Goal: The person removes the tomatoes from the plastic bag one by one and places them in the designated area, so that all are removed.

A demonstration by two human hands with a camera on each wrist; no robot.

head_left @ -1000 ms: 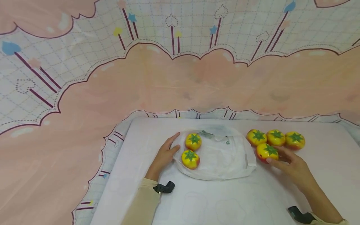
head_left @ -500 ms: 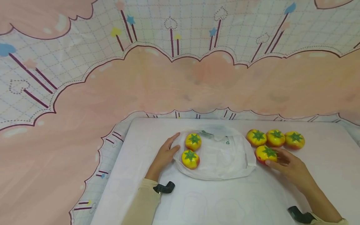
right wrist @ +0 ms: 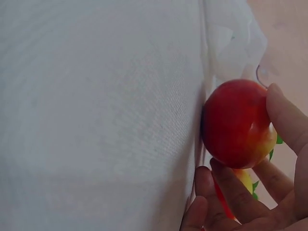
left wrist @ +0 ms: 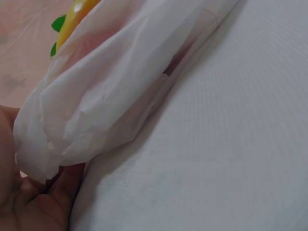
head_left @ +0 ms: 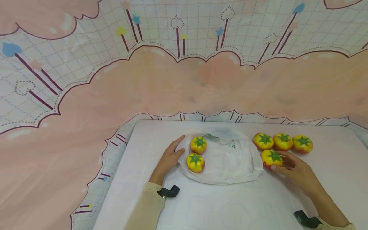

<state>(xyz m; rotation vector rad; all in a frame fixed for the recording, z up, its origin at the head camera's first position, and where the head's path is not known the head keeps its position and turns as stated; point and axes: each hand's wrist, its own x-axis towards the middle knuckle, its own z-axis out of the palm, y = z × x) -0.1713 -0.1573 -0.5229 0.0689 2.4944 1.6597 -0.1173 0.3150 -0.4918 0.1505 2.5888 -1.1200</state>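
Note:
A white plastic bag (head_left: 227, 163) lies flat on the table. My left hand (head_left: 170, 156) holds its left edge; in the left wrist view a fold of the bag (left wrist: 91, 115) runs in between thumb and fingers. Two toy tomatoes, one behind (head_left: 198, 145) and one in front (head_left: 195, 163), sit at the bag's left end. Off the bag's right edge, my right hand (head_left: 297, 172) grips another toy tomato (head_left: 271, 158), yellow on top with a green leaf star. Its red underside shows in the right wrist view (right wrist: 236, 125), between thumb and fingers.
Behind my right hand, three toy tomatoes stand in a row, the left one (head_left: 263, 141), the middle one (head_left: 283, 141) and the right one (head_left: 302, 144). The white table (head_left: 218, 207) ends at a patterned curtain (head_left: 201, 86) at the back.
My right hand has shifted slightly left with the toy tomato, bringing it up to the bag's right edge. The left hand and the other tomatoes have stayed put.

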